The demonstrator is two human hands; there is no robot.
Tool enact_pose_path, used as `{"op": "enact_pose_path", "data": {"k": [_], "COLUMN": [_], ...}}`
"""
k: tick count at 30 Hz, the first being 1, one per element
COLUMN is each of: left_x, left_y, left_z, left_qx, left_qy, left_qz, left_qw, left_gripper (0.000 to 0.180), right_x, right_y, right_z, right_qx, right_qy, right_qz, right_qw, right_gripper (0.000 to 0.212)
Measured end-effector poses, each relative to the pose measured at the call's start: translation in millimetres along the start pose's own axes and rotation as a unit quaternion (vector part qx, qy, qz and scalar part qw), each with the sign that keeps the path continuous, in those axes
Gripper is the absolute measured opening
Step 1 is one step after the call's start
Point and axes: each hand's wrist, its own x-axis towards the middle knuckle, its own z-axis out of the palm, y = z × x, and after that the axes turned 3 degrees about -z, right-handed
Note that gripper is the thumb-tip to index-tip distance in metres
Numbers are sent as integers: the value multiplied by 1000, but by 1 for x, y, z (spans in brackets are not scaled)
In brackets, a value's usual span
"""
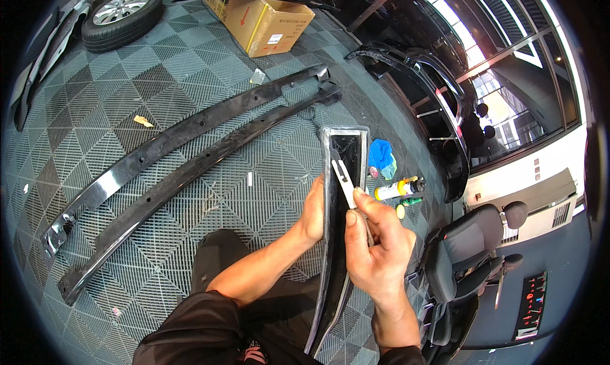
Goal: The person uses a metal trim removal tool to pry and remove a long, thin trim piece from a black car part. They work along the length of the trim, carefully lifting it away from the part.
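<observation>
A long, narrow black car trim panel [345, 146] with a raised pale grey edge stands lengthwise in front of me, running down between my arms. My left hand [311, 212] is closed on its left edge, with the fingertips hidden behind it. In my right hand [379, 241], thumb and fingers pinch a slim silver tool [347, 186] with a forked tip. That tip points up and away, over the inner face of the panel; whether it touches the surface I cannot tell. Most of the tool's handle is covered by my fingers.
Two long black trim strips [184, 128] lie side by side on the grey tiled floor [267, 168]. Right of the panel are a blue cloth [380, 155] and a yellow-and-white bottle [389, 191]. Farther off are a cardboard box [270, 28], a wheel [122, 19] and a car seat [462, 247].
</observation>
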Motion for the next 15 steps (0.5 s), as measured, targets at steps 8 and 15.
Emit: {"op": "enact_pose_path", "data": {"k": [8, 15], "left_x": [-4, -8], "left_y": [-11, -14], "left_z": [-14, -18], "left_qx": [-56, -55], "left_qy": [4, 10], "left_qz": [-39, -43], "left_qw": [998, 998], "left_gripper": [60, 61], "right_x": [-8, -14], "right_y": [9, 8], "right_z": [4, 3], "right_qx": [-7, -9], "right_qy": [18, 9], "right_qz": [-36, -28], "right_qw": [999, 1000], "right_gripper": [28, 27]}}
